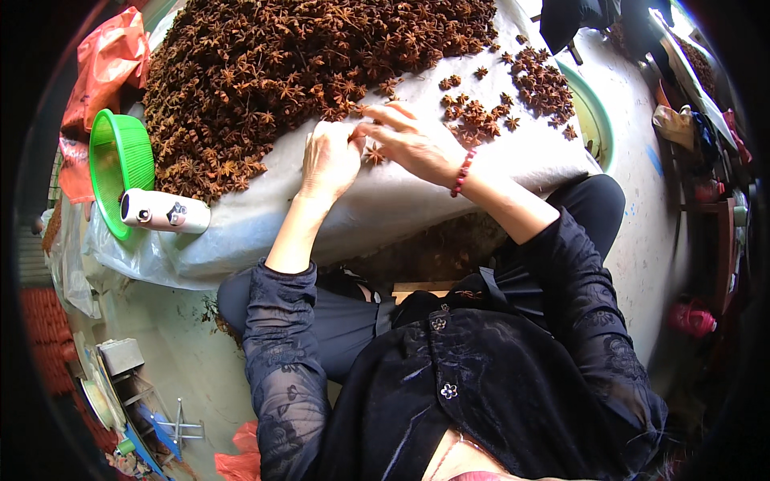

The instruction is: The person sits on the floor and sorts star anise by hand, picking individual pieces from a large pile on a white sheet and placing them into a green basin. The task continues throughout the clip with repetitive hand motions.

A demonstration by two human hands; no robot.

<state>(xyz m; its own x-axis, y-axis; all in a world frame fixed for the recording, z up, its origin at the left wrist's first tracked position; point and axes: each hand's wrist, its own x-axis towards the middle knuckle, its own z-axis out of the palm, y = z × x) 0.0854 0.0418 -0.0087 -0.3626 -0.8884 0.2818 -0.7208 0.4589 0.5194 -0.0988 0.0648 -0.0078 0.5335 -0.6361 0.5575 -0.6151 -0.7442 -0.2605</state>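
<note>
A large heap of dried star anise [289, 60] covers the far part of a table under pale plastic sheeting [337, 222]. At the heap's near edge my left hand [334, 159] is curled, its thumb and forefinger drawn together. My right hand [415, 141], with a red bead bracelet [463, 172] on the wrist, meets it at the fingertips, some of its fingers extended. Whatever may be between the fingertips is hidden. One star anise [375, 154] lies on the sheeting just under my right hand. To the right are a small cluster of star anise [475, 120] and a larger one [541, 84].
On the left, a green plastic basket [138, 150] leans on its side by a white bottle [165, 211] and an orange plastic bag [111, 66]. A pale green basin [604, 114] stands beyond the table's right edge. Part of another person [568, 24] in dark clothing shows top right.
</note>
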